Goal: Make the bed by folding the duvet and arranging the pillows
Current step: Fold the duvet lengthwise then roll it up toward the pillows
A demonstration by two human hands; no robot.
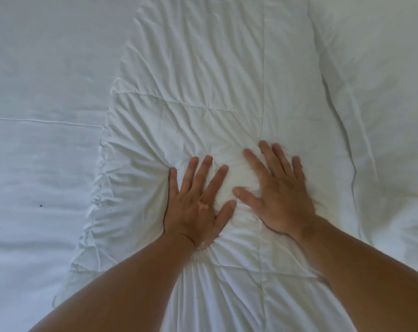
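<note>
Duvet point(203, 80) folded, left hand point(196, 207), right hand point(279, 195) pressing flat, fingers spread; sheet point(35, 164) alongside.

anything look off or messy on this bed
Mostly tidy. One small dark speck sits on the white sheet left of the duvet. The duvet itself is heavily creased, with wrinkles fanning out where the left hand and right hand press flat on it, and its left edge is puckered.
</note>
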